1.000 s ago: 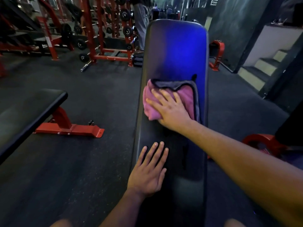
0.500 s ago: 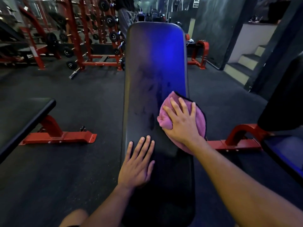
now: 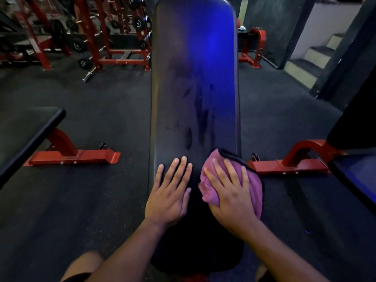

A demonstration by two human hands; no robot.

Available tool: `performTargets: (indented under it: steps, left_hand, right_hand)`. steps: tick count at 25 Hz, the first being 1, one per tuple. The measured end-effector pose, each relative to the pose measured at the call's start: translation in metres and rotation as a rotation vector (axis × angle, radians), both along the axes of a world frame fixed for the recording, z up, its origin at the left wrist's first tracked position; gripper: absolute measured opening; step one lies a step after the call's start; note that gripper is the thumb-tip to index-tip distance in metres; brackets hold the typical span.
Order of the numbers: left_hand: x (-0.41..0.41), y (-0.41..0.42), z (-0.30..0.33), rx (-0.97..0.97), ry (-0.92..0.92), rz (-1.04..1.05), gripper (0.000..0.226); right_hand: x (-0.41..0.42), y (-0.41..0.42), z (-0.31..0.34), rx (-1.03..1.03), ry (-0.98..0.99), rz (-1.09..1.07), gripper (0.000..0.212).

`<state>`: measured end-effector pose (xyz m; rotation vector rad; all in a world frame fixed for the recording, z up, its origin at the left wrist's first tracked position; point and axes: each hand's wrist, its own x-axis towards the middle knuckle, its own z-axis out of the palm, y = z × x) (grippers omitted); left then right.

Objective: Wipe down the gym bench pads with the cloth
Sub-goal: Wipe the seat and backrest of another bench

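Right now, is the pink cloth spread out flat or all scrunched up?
Scrunched up. The pink cloth is bunched into a wad under the right hand, with folds bulging beside the fingers, on the bench pad.

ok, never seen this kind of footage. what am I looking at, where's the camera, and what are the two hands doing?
There is no robot here: a person wears a wide-angle camera on the head, so the single head view looks forward and down over their own arms. In front of them runs a long black bench pad, with streaks on it and a blue light reflection. The left hand lies flat on the pad with straight fingers, holding nothing. The right hand presses a pink cloth against the pad's right edge, fingers spread over it. Around stand another black bench on the left, red weight racks further back, and steps at the right.
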<state>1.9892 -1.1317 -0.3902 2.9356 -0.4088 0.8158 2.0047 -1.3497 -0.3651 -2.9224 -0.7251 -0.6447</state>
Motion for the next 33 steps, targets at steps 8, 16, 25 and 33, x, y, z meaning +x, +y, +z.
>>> performTargets:
  steps: [8, 16, 25, 33]
  left_hand:
    - [0.000, 0.000, 0.001, 0.001, -0.004, -0.005, 0.065]
    - [0.002, 0.000, -0.002, -0.006, -0.038, -0.023, 0.063]
    - [0.001, -0.001, 0.001, 0.023, -0.002, 0.004, 0.066]
    - [0.006, -0.012, 0.023, -0.026, -0.027, 0.033, 0.060]
  right_hand:
    - [0.131, 0.049, 0.098, 0.114, -0.020, -0.145, 0.066]
    - [-0.014, 0.011, -0.011, 0.066, -0.034, -0.008, 0.079]
    - [0.098, 0.046, 0.065, 0.161, -0.079, -0.170, 0.067]
    - [-0.006, -0.029, -0.013, 0.511, 0.030, -0.055, 0.063]
